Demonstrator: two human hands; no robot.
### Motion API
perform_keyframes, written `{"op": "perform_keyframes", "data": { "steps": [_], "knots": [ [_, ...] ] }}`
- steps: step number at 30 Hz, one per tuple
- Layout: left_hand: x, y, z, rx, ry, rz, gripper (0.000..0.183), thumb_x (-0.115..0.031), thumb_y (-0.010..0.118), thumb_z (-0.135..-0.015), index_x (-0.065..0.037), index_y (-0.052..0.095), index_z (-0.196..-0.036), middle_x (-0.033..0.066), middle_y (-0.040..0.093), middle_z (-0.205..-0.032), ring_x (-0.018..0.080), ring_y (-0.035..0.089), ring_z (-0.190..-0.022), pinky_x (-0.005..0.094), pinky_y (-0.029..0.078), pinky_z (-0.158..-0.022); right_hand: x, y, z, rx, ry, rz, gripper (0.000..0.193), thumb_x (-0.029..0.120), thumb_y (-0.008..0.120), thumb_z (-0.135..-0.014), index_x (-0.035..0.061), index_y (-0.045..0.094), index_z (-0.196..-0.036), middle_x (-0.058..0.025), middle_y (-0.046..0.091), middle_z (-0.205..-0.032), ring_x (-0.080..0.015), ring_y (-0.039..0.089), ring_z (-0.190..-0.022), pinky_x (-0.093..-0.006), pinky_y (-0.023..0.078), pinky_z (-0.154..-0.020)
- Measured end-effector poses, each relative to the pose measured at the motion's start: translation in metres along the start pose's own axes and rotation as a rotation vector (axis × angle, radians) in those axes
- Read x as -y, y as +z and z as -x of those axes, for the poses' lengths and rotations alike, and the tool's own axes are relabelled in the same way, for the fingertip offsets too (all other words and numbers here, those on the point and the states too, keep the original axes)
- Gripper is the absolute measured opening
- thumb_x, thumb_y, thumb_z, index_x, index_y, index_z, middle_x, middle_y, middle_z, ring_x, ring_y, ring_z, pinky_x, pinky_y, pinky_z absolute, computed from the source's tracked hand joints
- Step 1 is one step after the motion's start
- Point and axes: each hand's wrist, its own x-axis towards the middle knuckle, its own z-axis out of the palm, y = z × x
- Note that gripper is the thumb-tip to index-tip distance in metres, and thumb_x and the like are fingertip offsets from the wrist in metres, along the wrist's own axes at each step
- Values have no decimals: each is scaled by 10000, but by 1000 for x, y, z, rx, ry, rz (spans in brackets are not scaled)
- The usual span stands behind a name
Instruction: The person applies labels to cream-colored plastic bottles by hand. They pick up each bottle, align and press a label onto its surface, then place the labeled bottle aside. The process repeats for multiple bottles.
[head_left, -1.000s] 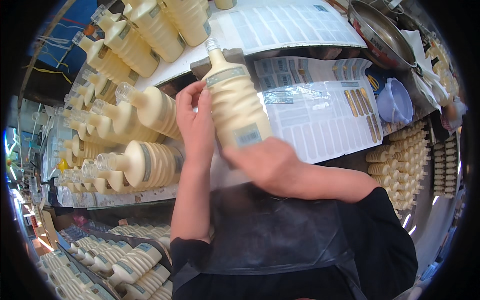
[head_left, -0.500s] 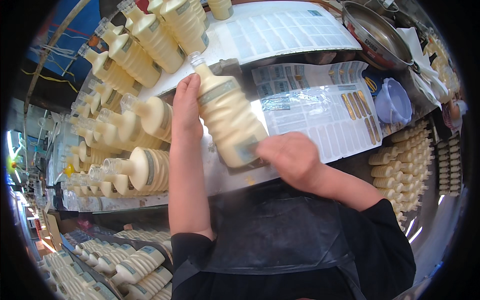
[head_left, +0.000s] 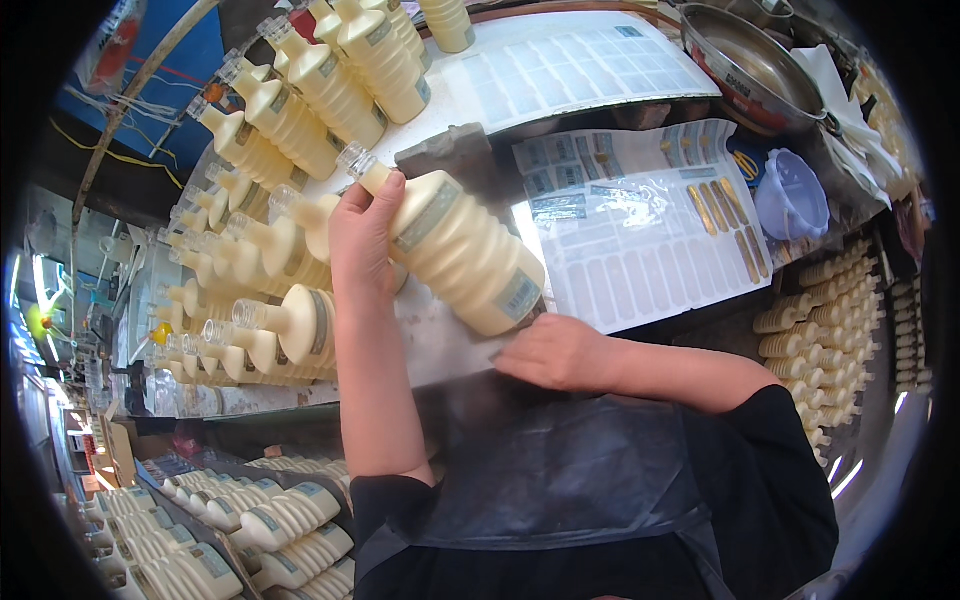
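My left hand (head_left: pixel 368 235) is wrapped round the shoulder of a cream-coloured ribbed bottle (head_left: pixel 465 250) with a clear threaded neck. The bottle leans, its neck to the upper left and its base toward my right hand. A grey-green band label sits near its shoulder and a bluish rectangular label near its base. Just below the base is my right hand (head_left: pixel 555 352), fingers curled in and hidden underneath; whether anything is in them does not show. To the right of the bottle lie label sheets (head_left: pixel 640 275), with several gold strips (head_left: pixel 722 205) on them.
Rows of similar cream bottles (head_left: pixel 265 245) crowd the table's left side and far edge. A grey block (head_left: pixel 445 150) lies behind the held bottle. At the right are a lilac bucket (head_left: pixel 790 195) and a metal basin (head_left: pixel 750 65). More bottles stand low at both sides.
The held bottle has tilted further, its neck moving left and down. My right hand has come off the bottle's lower label and moved down below the base.
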Motion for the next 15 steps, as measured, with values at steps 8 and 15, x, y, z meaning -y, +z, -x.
{"op": "perform_keyframes", "data": {
  "steps": [8, 15],
  "knots": [
    [-6, 1, 21, -44, 65, -106, 324, -207, 736, -956, 40, 677, -1158, 69, 693, -1057, 123, 623, -939, 285, 495, -861, -15, -23, -3, -431, 826, -256, 283, 92, 731, -892, 2, 696, -1158, -180, 738, -984, -319, 727, -867, -373, 571, -768],
    [-12, -5, 29, -9, 96, -97, 330, -234, 693, -988, -6, 634, -1219, 32, 663, -1044, 111, 613, -969, 275, 486, -879, -15, -24, 2, -470, 971, -526, 303, 139, 705, -917, 13, 709, -1192, -152, 759, -1050, -211, 731, -935, -330, 563, -844]
  ]
}}
